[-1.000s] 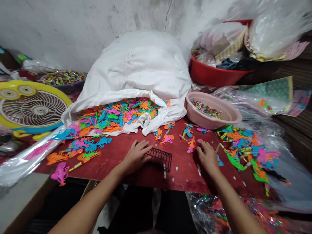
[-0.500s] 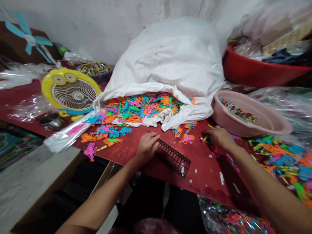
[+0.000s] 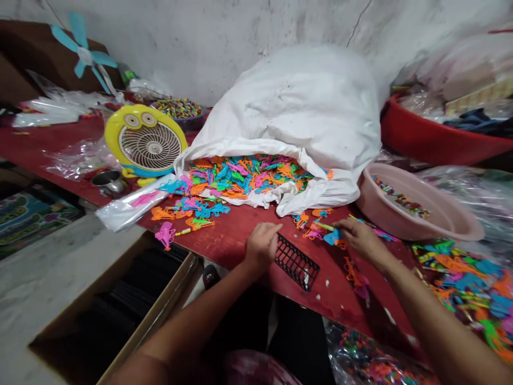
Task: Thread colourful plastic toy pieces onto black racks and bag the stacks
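My left hand (image 3: 262, 244) rests on the left end of a black plastic grid (image 3: 297, 261) lying on the red table (image 3: 236, 238), fingers curled over its edge. To the right of the grid, my right hand (image 3: 359, 237) pinches a blue plastic toy piece (image 3: 332, 236) with a thin stick, just above the table. Loose orange and pink toy pieces (image 3: 311, 227) lie between the hands. Behind them a white sack (image 3: 296, 112) lies open, spilling several bright toy pieces (image 3: 248, 176).
A pink basin (image 3: 417, 214) of small coloured bits stands at the right, a red tub (image 3: 436, 133) behind it. More toy pieces (image 3: 468, 278) pile at the far right. A yellow fan (image 3: 146, 144) and clear bags (image 3: 132, 203) sit left. An open cardboard box (image 3: 120, 315) stands below the table edge.
The camera has turned left. My right hand has lifted a blue toy piece from the table and brought it toward the grid. My left hand stays on the grid.
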Available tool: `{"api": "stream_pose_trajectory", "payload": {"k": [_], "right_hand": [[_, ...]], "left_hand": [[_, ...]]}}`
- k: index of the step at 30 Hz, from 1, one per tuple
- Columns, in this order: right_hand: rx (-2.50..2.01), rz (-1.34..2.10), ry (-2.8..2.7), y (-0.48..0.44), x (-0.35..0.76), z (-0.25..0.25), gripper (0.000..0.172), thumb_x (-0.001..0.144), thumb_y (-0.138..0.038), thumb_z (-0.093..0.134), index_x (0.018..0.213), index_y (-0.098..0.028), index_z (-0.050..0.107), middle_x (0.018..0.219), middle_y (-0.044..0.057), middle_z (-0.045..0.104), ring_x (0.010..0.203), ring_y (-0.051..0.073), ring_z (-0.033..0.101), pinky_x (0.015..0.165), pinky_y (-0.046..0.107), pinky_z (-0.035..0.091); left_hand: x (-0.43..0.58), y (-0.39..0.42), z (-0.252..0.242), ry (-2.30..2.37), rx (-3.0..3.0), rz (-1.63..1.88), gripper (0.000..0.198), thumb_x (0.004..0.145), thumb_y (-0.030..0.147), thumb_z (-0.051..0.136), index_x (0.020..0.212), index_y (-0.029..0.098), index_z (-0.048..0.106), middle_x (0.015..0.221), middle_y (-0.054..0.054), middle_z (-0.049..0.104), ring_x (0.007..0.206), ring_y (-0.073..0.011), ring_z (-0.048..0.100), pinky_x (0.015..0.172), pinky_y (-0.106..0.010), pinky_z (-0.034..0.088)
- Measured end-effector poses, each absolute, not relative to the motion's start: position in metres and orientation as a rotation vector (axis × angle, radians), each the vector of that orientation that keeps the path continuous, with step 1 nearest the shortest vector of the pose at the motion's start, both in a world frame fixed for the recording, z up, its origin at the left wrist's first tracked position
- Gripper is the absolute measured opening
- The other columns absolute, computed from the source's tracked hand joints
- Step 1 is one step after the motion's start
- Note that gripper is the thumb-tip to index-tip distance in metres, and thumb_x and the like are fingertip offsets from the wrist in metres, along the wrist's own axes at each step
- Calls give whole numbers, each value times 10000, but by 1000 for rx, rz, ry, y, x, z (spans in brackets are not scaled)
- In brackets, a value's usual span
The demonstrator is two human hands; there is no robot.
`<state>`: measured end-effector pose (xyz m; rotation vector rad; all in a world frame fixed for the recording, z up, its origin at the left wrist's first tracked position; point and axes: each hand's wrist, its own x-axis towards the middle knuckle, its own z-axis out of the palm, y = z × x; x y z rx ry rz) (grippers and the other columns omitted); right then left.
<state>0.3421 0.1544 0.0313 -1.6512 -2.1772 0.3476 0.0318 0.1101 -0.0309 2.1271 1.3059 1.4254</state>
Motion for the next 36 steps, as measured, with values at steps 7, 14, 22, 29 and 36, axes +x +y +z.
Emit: {"api": "stream_pose_trajectory", "payload": {"k": [7, 14, 22, 29, 36], "right_hand": [[-1487, 771, -1932, 139, 245, 43, 228, 760, -271, 546, 892, -220, 725, 870, 47, 704, 821, 214, 645, 748, 334, 501], [-1257, 1389, -1220, 129, 212, 67, 441, 828, -566, 572, 1066, -209, 675, 1053, 95, 689, 674, 156, 619, 513, 261, 472], [-1204, 1275, -1399, 128, 152, 0, 368, 684, -429, 749, 952, -181, 708, 705, -17, 601, 588, 100, 484, 520, 219, 384], [-1244, 1245, -1357, 139, 146, -8, 314, 675, -468, 750, 760, -191, 629, 574, -42, 563, 508, 105, 473, 490, 224, 360], [-1351, 1255, -1272, 146, 155, -16, 428, 599, -532, 804, 774, -181, 633, 539, -20, 612, 476, 131, 541, 477, 242, 424]], "left_hand": [[51, 116, -11, 1386, 2453, 1020, 334, 942, 255, 512, 1266, 221, 589, 1156, -83, 655, 1015, -242, 545, 874, -407, 419], [13, 126, -30, 1300, 1858, 1160, 191, 889, 309, 617, 944, 174, 742, 825, -57, 710, 786, -184, 626, 732, -298, 473], [-4, 127, -44, 1041, 1489, 1193, 262, 830, 269, 643, 1056, 168, 732, 1006, -56, 751, 896, -201, 681, 820, -306, 533], [-35, 123, -37, 1478, 1987, 1038, 321, 839, 298, 686, 1139, 185, 692, 1061, -67, 706, 1009, -237, 599, 926, -390, 458], [-43, 99, -52, 1710, 2211, 812, 384, 805, 387, 731, 1144, 219, 668, 1270, -97, 603, 1165, -283, 506, 964, -454, 389]]}}
